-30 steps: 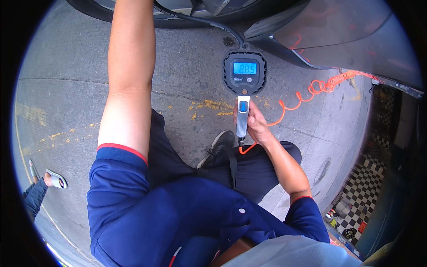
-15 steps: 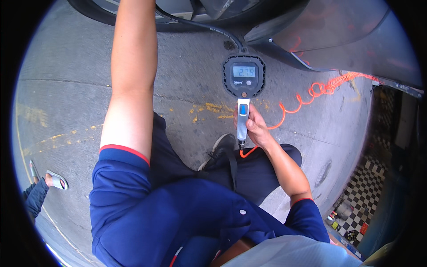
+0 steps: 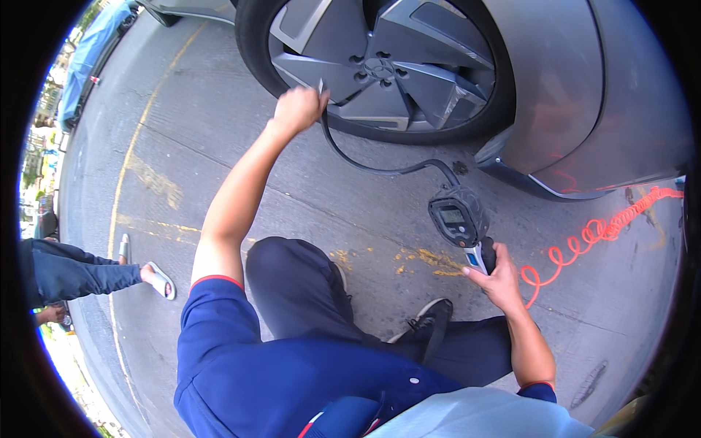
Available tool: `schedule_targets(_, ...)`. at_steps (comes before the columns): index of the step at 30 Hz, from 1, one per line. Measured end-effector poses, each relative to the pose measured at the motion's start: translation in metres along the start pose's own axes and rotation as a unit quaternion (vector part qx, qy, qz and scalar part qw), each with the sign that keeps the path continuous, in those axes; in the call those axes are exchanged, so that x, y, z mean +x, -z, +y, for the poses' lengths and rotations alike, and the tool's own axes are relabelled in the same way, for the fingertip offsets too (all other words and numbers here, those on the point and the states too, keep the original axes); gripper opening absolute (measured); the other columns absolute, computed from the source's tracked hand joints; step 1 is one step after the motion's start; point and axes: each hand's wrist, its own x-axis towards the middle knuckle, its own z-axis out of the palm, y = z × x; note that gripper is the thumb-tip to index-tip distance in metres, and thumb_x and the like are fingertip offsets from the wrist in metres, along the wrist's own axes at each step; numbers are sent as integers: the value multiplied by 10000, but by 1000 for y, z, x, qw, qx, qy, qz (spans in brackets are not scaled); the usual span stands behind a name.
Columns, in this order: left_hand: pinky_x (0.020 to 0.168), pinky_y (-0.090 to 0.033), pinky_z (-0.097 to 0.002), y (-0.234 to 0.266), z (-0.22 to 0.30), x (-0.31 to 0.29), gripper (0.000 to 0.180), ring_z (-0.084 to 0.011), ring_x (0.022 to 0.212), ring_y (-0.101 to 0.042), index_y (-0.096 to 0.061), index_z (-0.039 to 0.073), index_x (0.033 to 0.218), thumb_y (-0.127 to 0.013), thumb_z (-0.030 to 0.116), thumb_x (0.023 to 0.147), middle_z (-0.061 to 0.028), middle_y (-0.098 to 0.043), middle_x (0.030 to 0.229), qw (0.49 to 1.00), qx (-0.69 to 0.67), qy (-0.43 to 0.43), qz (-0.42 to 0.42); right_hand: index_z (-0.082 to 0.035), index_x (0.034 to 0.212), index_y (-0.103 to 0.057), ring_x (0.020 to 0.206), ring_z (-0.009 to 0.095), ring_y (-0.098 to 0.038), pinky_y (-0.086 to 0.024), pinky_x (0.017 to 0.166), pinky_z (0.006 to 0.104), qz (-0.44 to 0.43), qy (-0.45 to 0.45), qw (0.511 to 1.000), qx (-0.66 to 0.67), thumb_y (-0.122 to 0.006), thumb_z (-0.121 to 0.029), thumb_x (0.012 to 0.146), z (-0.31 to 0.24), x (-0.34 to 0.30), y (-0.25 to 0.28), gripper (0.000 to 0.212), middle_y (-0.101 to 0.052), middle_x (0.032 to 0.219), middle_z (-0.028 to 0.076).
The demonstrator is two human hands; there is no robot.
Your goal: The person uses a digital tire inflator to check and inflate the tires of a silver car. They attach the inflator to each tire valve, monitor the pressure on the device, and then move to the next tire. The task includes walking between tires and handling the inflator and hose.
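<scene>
My right hand point(image 3: 504, 283) is wrapped round the handle of a digital tyre inflator point(image 3: 456, 217), whose dark round gauge head carries a small lit screen. From the gauge head a black rubber hose point(image 3: 387, 171) curves up and left to my left hand point(image 3: 298, 111). The left hand is closed on the hose's end fitting, and a bit of pale metal point(image 3: 320, 86) pokes out past the fingers. That hand is over the lower left edge of a car wheel point(image 3: 380, 69) with a grey, wide-spoked rim. Whether the fitting touches the valve cannot be seen.
The grey car body point(image 3: 562, 95) fills the upper right. An orange coiled air hose point(image 3: 584, 237) runs right from beside my right hand. Another person's sandalled foot point(image 3: 158, 281) and legs are at the left. A blue-covered vehicle point(image 3: 95, 47) stands far left.
The view has swung up and left, bringing the wheel and my left hand into sight. The inflator now appears lower, further right and tilted. My right hand keeps its hold.
</scene>
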Motion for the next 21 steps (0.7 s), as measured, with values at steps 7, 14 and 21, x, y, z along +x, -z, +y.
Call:
schedule_targets(7, 849, -539, -296, 30, -1, 13, 384, -226, 954, -627, -521, -134, 1236, -363, 96, 973, -199, -600, 1067, 319, -923, 89, -193, 23, 1161, -488, 894, 338, -670, -505, 799, 407, -34, 30, 999, -15, -841, -317, 672, -14, -2, 0, 692, -662, 951, 221)
schedule_targets(14, 873, -597, -335, 82, 63, 61, 262, -280, 992, -685, -539, -121, 1068, -473, 127, 1015, -295, -637, 1079, 290, -953, 9, -84, 32, 1204, -477, 943, 381, -668, -505, 826, 416, -75, 33, 996, -34, -834, -343, 670, -14, -5, -8, 744, -669, 987, 245)
schedule_targets(21, 459, -340, -216, 91, 77, 70, 344, -97, 499, -365, -560, -46, 1064, -464, 283, 1036, 21, -434, 676, 374, -922, 95, -24, 44, 1175, -486, 959, 364, -674, -510, 830, 410, -60, 54, 997, -16, -827, -325, 678, -12, -2, -3, 707, -675, 992, 240)
